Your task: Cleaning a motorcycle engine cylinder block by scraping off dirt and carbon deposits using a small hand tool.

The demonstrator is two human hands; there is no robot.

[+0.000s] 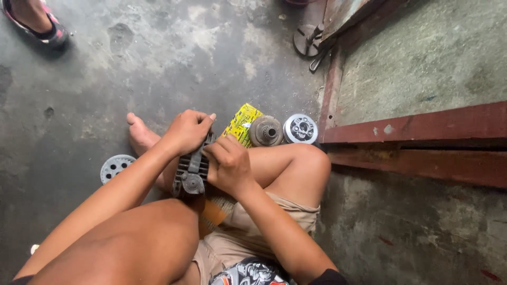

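Grip: a dark finned engine part [191, 171] is clasped from both sides, low between the crossed legs.
Left hand [187, 131]: it is curled over the top end of the part, knuckles up, fingers wrapped down the far edge, thumb stretched out toward the yellow packet [242, 124].
Right hand [228, 166]: it is pressed against the part's right flank, fingers folded in tight, wrist bent back toward the knee.
Arms: both forearms are brought in from the bottom of the view and are met over the part; the left one is laid across the raised thigh.
Where the part sits: it is held upright just above the floor [158, 58], beside a bare foot [140, 134], with a round boss at its lower end turned to the camera.
Hidden: the part's top and right side are covered by the hands, so its full shape cannot be told; what the right fingertips are pressed on cannot be made out.
Around it: a brownish round drum [265, 131] and a silver toothed hub [300, 129] are set side by side past the knee, against a reddish wooden beam [412, 129]; a pale perforated disc [116, 167] is left on the floor beyond the left forearm.
Cut off: another person's sandalled foot [37, 24] is clipped by the top left corner.
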